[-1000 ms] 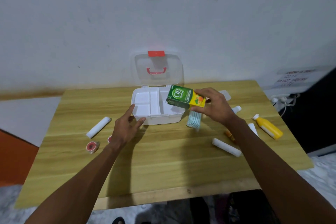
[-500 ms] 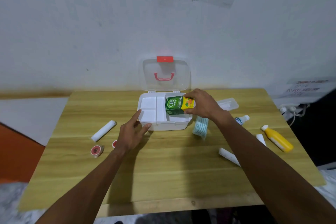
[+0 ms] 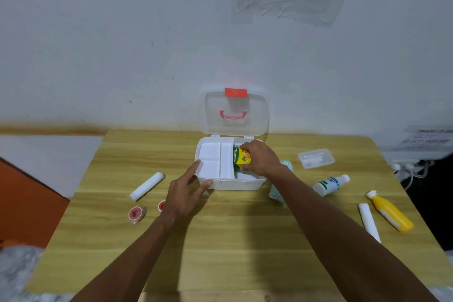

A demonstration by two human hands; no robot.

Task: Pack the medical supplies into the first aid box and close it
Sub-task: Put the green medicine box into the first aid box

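gripping probably light, stiff green carton (image 3: 241,157) by its end in fingers of right hand (image 3: 260,157), straight fingers of left hand (image 3: 185,190) steadying first aid box (image 3: 231,182).

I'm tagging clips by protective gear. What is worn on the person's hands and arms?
Nothing visible. The left hand and right hand are ungloved, with no rings on the fingers that show. Both forearms are uncovered down to the picture's bottom edge: no sleeve, watch, bracelet or strap.
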